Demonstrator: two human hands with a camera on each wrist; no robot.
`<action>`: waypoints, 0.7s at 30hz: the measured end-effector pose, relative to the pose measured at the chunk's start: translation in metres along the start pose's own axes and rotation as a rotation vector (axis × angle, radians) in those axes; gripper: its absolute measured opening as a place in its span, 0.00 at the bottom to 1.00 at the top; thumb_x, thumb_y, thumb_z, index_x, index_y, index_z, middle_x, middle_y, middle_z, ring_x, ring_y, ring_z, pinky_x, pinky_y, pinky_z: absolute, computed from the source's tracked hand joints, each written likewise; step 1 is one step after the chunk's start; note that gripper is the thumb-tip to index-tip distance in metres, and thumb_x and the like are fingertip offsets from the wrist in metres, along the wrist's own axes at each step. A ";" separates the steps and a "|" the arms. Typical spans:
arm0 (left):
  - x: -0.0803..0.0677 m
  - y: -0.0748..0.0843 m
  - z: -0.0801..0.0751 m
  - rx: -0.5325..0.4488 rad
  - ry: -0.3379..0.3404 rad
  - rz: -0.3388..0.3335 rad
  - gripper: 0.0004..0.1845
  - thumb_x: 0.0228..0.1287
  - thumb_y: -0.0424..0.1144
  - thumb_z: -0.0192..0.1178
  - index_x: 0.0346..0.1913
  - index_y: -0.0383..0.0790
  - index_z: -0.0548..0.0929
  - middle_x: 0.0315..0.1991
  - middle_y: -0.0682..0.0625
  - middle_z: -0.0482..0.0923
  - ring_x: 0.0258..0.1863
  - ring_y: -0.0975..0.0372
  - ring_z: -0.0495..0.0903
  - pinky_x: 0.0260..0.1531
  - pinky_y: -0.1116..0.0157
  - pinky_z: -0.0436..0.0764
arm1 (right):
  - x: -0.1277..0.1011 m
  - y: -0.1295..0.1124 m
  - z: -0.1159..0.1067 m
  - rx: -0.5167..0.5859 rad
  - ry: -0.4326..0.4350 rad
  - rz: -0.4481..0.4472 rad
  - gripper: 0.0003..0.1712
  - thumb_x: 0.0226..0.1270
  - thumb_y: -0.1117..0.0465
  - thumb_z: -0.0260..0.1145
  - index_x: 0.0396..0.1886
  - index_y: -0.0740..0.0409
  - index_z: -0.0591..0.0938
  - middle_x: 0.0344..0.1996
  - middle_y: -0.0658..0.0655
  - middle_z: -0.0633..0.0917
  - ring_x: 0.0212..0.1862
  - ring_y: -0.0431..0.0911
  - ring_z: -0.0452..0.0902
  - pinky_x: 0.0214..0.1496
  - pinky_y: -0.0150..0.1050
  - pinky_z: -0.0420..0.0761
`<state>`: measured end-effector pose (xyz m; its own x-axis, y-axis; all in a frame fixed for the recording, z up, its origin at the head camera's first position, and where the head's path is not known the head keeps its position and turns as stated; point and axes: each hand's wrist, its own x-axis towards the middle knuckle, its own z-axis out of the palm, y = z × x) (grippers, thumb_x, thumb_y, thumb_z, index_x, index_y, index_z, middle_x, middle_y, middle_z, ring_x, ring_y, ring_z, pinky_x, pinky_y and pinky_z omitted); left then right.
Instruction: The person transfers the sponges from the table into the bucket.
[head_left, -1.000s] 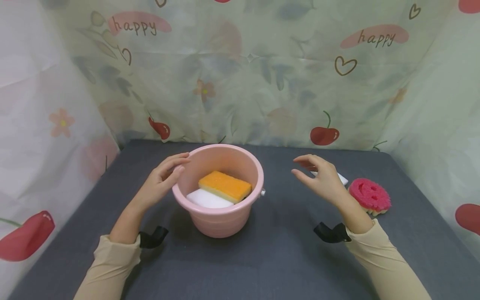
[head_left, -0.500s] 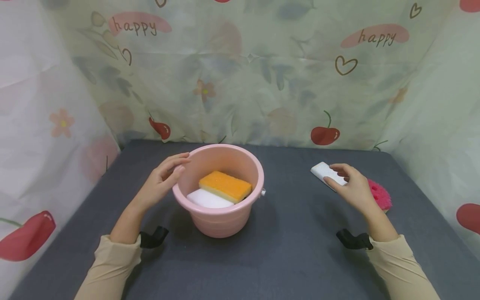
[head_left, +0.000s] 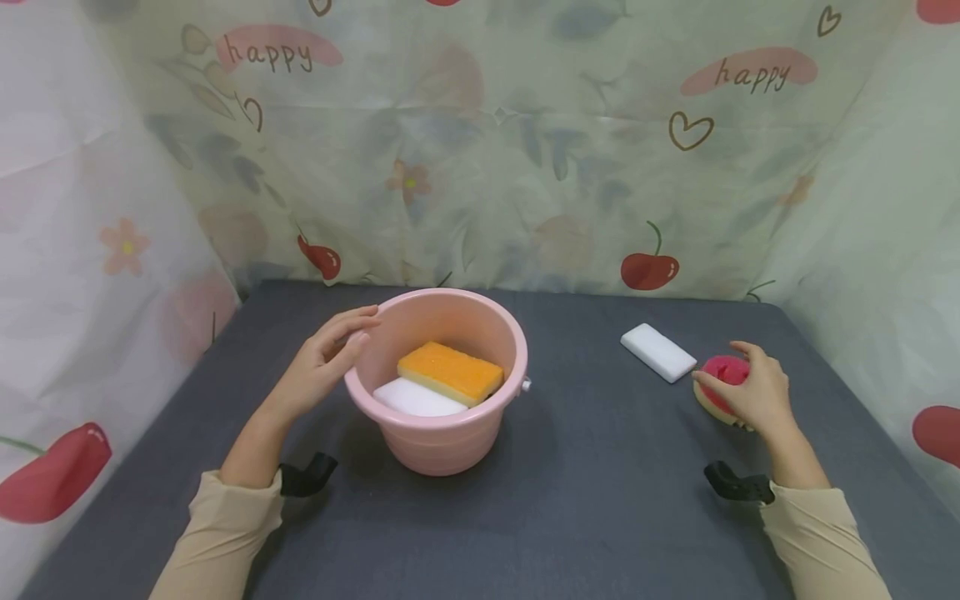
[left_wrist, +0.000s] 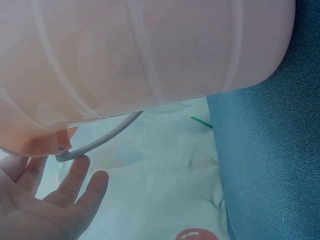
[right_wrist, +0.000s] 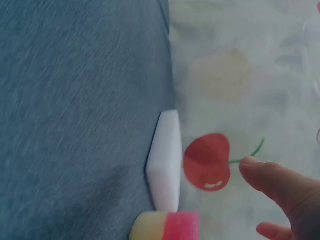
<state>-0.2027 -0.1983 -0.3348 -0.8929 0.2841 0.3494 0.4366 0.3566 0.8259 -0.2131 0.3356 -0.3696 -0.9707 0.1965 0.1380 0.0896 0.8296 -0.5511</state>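
A pink bucket stands left of centre, holding an orange-topped sponge and a white sponge. My left hand rests at the bucket's left rim with fingers loosely bent. In the left wrist view its fingers lie beside the bucket's grey handle. Over on the right, my right hand is spread above a round red sponge with a pale underside, partly covering it. The right wrist view shows that sponge apart from the visible fingertip.
Another white sponge lies on the dark table, just left of the red one. Patterned curtains enclose the table at the back and both sides.
My right hand has moved rightward, past the white sponge to the red sponge, uncovering the white one. My left hand and the bucket have stayed in place.
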 end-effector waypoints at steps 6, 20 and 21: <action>0.000 0.000 0.000 -0.005 -0.002 -0.001 0.18 0.71 0.36 0.47 0.60 0.33 0.72 0.68 0.42 0.62 0.66 0.51 0.62 0.53 0.84 0.64 | 0.001 0.013 0.001 -0.029 -0.048 0.137 0.53 0.57 0.46 0.66 0.70 0.69 0.49 0.61 0.81 0.55 0.62 0.76 0.49 0.49 0.68 0.65; 0.000 0.000 0.000 -0.003 -0.004 -0.011 0.18 0.71 0.36 0.48 0.60 0.34 0.72 0.68 0.42 0.62 0.66 0.51 0.63 0.52 0.84 0.65 | 0.000 0.026 0.002 -0.003 -0.107 0.250 0.59 0.55 0.50 0.67 0.69 0.74 0.41 0.60 0.84 0.52 0.61 0.78 0.49 0.48 0.66 0.70; 0.000 0.000 0.000 -0.004 -0.004 -0.011 0.18 0.71 0.36 0.48 0.60 0.33 0.72 0.68 0.42 0.62 0.66 0.50 0.63 0.52 0.84 0.66 | 0.000 0.026 0.002 0.001 -0.113 0.250 0.58 0.55 0.50 0.67 0.69 0.74 0.41 0.60 0.84 0.52 0.61 0.77 0.50 0.48 0.65 0.71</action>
<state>-0.2024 -0.1983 -0.3344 -0.8970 0.2840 0.3388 0.4268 0.3564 0.8312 -0.2114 0.3563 -0.3856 -0.9374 0.3352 -0.0949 0.3290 0.7624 -0.5572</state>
